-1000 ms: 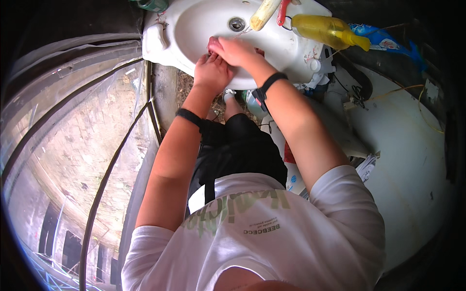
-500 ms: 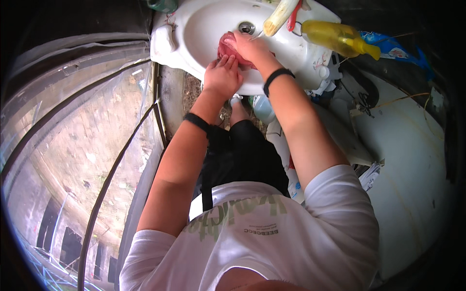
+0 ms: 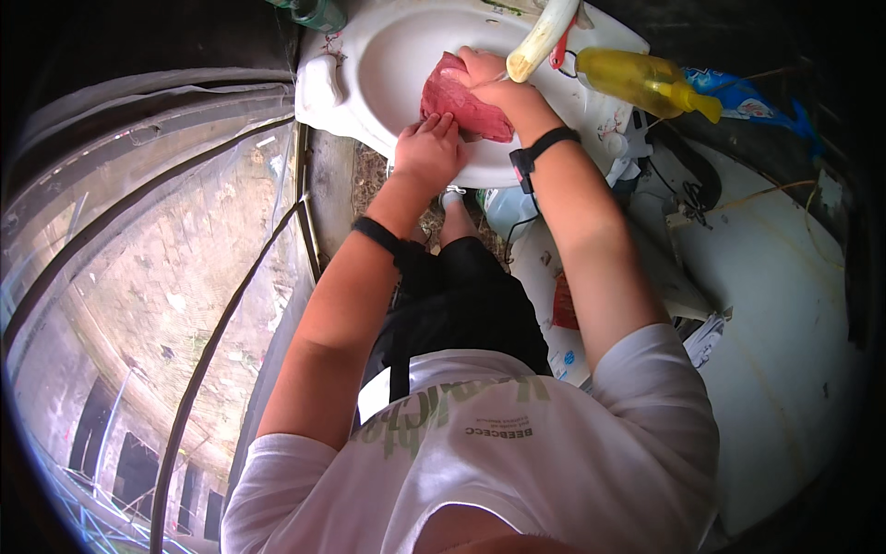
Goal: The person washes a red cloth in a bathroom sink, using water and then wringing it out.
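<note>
A slab of what looks like raw red meat (image 3: 470, 109) is held over the white washbasin (image 3: 383, 78), its broad face turned up. My right hand (image 3: 486, 72) grips the far right edge, with part of the fingers hidden behind it. At the near left edge my left hand (image 3: 429, 152) holds the meat, its fingertips on the upper face and the thumb mostly hidden. Just right of my right hand, the blunt end of a pale, thick, pipe-like rod (image 3: 535, 48) comes down over the basin.
On the basin's left rim lies a white bar-like piece (image 3: 320, 83). A yellow bottle (image 3: 637, 81) and a blue packet (image 3: 752, 103) lie to the right. A green bottle (image 3: 318, 13) stands at the back left. Below the basin is a pale blue container (image 3: 506, 210).
The meat, bunched up before, is now spread flatter and shows more of its face. My right hand has moved slightly up and right, its wrist turned; my left hand has shifted little.
</note>
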{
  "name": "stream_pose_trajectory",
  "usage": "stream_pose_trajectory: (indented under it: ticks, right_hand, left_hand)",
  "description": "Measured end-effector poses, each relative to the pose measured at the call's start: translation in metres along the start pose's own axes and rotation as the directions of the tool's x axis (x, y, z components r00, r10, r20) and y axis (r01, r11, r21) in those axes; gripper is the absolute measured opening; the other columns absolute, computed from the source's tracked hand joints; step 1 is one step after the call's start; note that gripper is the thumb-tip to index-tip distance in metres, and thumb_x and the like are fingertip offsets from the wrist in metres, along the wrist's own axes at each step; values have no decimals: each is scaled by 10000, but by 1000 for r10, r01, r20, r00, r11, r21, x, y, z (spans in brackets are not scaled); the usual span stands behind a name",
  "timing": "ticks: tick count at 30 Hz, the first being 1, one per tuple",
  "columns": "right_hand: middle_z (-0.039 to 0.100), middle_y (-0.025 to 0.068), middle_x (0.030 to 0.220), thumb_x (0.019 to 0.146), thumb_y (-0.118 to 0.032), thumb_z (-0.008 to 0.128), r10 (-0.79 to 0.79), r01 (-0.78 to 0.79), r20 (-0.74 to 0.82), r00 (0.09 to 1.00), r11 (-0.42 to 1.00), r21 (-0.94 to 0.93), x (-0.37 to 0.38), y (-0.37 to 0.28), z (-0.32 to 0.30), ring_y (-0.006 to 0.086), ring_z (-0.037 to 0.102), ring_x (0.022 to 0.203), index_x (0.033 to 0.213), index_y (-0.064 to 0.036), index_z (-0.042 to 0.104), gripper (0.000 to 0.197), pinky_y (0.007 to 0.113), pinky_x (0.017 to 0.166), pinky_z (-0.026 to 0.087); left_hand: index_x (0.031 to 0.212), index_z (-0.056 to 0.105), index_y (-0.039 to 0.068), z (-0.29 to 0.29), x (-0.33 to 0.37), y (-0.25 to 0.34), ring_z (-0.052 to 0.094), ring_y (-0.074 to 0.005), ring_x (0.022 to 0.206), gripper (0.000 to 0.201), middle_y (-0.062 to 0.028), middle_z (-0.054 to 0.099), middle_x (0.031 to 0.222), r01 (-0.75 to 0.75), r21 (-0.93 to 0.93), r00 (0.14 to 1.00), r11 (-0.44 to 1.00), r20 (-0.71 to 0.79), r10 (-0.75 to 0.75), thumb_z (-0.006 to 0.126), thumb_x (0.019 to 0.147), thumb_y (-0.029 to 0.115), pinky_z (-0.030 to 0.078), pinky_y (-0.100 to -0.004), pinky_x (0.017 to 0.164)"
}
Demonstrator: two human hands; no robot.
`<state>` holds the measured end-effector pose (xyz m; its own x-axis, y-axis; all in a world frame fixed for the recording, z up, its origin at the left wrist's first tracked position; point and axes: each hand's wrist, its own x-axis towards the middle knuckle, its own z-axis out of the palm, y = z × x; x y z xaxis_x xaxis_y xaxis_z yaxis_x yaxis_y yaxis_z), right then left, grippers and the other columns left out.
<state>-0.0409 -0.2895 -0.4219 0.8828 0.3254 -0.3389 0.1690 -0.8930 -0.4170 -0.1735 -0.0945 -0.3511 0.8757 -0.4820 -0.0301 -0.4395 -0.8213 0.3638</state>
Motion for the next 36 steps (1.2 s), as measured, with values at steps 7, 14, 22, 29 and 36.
stream_pose_trajectory:
  ticks: [7, 14, 22, 29, 36]
  right_hand:
    - [630, 177, 1269, 915, -100, 701, -309, 304, 4, 951, 938, 164, -75, -58, -11, 414, 609, 1193, 1286, -82, 617, 381, 490, 1022, 524]
    - [671, 79, 1249, 952, -409, 753, 56, -53, 122, 991, 998, -20, -123, -40, -40, 357, 634, 1190, 1235, -137, 653, 405, 486, 961, 566]
    - [691, 305, 1262, 870, -586, 799, 526, -525, 12, 850, 845, 104, -71, -31, -7, 451, 659, 1205, 1163, 67, 710, 722, 480, 1022, 539]
    - [787, 129, 1159, 874, -581, 787, 443, -446, 70, 894, 858, 254, -25, -7, -7, 338, 744, 1088, 1102, -82, 764, 549, 440, 960, 575]
    - [771, 155, 1053, 917, -679, 701, 392, -388, 33, 919, 888, 248, -34, -115, -26, 342, 745, 1009, 1094, -72, 671, 633, 462, 908, 571]
  left_hand:
    - [1434, 562, 144, -22, 26, -30, 627, -338, 1217, 499, -104, 623, 1407, 188, -68, 958, 980, -207, -198, 617, 939, 164, 584, -485, 983]
    - [927, 742, 120, -14, 22, -63, 669, -288, 1129, 126, -56, 659, 1151, 61, -125, 988, 990, 149, -43, 622, 918, 159, 601, -444, 932]
    - [1301, 680, 50, -27, 14, -56, 633, -381, 1235, 417, -160, 639, 1322, 6, -123, 953, 992, 302, 32, 635, 895, 137, 557, -459, 1036]
    - [1492, 577, 34, -40, -13, -36, 552, -342, 1415, 631, -162, 595, 1528, -48, -106, 972, 993, 223, 71, 614, 953, 358, 465, -464, 1163]
    - [1452, 616, 50, -3, -17, -30, 569, -293, 1406, 628, -123, 605, 1529, -58, 43, 993, 997, 102, 53, 558, 986, 467, 434, -445, 1190]
